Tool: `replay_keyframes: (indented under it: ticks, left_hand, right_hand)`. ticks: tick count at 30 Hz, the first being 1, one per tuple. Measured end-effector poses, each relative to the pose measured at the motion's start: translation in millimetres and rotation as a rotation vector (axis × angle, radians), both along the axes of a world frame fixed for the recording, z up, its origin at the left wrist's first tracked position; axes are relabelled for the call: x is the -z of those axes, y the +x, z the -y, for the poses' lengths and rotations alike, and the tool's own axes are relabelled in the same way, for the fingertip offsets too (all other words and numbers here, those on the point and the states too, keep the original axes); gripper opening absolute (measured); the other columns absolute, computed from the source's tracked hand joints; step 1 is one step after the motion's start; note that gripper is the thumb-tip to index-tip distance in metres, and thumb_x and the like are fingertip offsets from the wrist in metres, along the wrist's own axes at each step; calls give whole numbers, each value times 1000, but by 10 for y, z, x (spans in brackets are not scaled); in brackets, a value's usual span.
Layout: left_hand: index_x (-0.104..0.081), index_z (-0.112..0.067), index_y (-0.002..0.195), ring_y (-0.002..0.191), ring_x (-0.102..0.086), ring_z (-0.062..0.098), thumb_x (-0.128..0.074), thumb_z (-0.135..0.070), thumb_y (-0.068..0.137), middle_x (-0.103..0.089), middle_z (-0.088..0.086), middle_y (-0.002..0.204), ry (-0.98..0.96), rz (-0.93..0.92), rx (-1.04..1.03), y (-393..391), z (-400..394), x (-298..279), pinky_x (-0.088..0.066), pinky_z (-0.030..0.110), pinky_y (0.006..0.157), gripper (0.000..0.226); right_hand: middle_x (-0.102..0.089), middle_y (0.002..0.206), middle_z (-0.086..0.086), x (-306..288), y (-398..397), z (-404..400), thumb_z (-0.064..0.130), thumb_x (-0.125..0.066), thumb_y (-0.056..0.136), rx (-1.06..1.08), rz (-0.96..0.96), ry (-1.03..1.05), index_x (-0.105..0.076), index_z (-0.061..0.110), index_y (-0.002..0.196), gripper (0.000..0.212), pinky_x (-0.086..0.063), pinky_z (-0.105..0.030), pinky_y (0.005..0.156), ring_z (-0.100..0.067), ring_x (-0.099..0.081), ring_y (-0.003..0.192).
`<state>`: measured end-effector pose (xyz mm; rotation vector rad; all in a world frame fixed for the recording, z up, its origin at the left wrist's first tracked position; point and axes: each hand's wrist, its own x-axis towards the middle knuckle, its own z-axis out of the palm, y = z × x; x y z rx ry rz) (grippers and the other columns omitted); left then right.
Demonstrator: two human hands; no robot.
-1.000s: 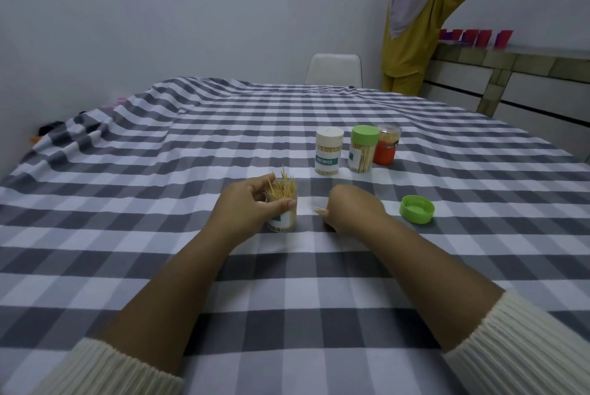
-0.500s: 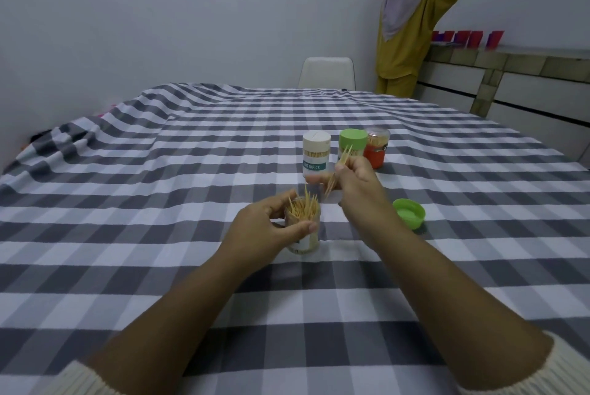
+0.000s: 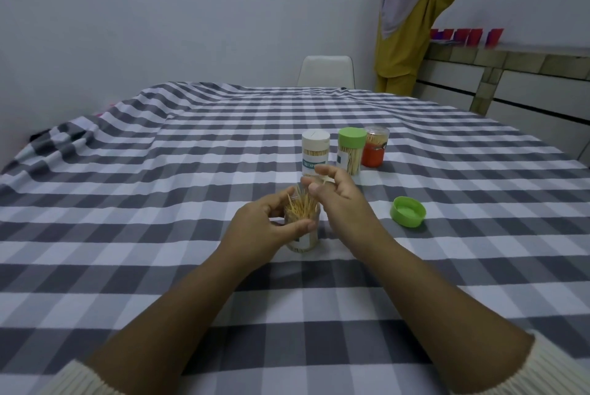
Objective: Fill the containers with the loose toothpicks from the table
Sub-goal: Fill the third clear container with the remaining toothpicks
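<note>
The left hand [image 3: 265,228] grasps the open container [image 3: 301,235] upright on the counter [image 3: 159,203]. The right hand [image 3: 338,200], just beside and above its mouth, pinches a toothpick [image 3: 323,180] lying roughly level; it needs tipping upright to enter among the bristling toothpicks.

A single wide-angle view from a camera worn on a person's head, looking forward and down across a table covered in a grey-and-white checked tablecloth [image 3: 159,267]. Both forearms reach in from the bottom edge, close to the lens. The left hand [image 3: 258,228] and right hand [image 3: 341,203] sit near the centre of the frame. The far wall and a white chair [image 3: 325,70] appear distant, at the top.
</note>
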<state>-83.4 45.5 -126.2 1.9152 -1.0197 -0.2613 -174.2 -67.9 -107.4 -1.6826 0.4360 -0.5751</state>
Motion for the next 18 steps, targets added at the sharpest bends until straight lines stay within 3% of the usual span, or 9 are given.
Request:
replay_keyframes:
  ticks: [1, 3, 5, 8, 11, 14, 16, 18]
  left_hand:
    - [-43, -24, 140, 85, -53, -9, -72, -35, 77, -63, -13, 113, -9, -9, 4, 5, -2, 4, -43, 6, 69, 70]
    - [-47, -26, 137, 87, -55, -10, -72, -35, 78, -64, -14, 110, -24, -8, 11, 7, -8, 10, -45, 8, 72, 64]
    - [-53, -31, 130, 91, -59, -5, -69, -33, 81, -64, -17, 102, -28, 13, 15, 2, -11, 12, -46, 9, 71, 52]
    - [-52, -38, 122, 91, -62, -3, -66, -23, 85, -63, -19, 95, -37, 18, 8, 13, -19, 18, -46, 4, 65, 42]
    - [-56, -31, 122, 89, -60, -5, -68, -18, 84, -65, -17, 95, -21, 24, 16, 42, -18, 35, -42, -1, 64, 42]
    - [-50, -24, 135, 93, -58, -4, -72, -22, 80, -67, -8, 112, -9, 17, 18, 57, -7, 47, -44, 1, 66, 59]
    - [-41, -22, 142, 100, -56, -2, -74, -25, 78, -64, -4, 122, -11, 9, 12, 57, 5, 50, -44, 4, 70, 72]
    - [-39, -20, 143, 103, -55, 0, -74, -26, 77, -62, -2, 127, -12, 16, 2, 57, 6, 55, -44, 4, 72, 75]
  right_hand:
    - [-51, 128, 9, 32, 0, 6, 24, -48, 97, -37, 46, 8, -36, 31, 136, 41, -48, -14, 72, -7, -48, 115]
    - [-50, 136, 7, 87, 6, -5, 28, -51, 95, -88, 70, -38, -28, 38, 142, 54, -50, -27, 91, -11, -47, 123]
    - [-46, 141, 6, 120, 4, -40, 32, -53, 93, -84, 18, -192, -31, 41, 142, 54, -44, -33, 101, -12, -43, 128]
    - [-52, 130, 12, 142, 13, -99, 29, -58, 91, -18, 18, -459, -44, 33, 137, 49, -37, -9, 90, 6, -43, 111]
    - [-61, 121, 7, 187, 53, -123, 24, -61, 90, 76, 59, -621, -59, 21, 126, 36, -37, -13, 96, 4, -46, 106]
    - [-65, 106, 2, 211, 78, -94, 18, -58, 91, 194, 67, -658, -69, 16, 107, 20, -34, -2, 83, 3, -47, 94]
    - [-63, 108, 3, 202, 68, -64, 18, -54, 93, 218, 35, -652, -68, 16, 107, 20, -34, -1, 80, 2, -47, 95]
    - [-62, 120, 3, 201, 66, -48, 21, -50, 96, 177, 9, -665, -65, 16, 117, 26, -32, -6, 93, -1, -47, 108]
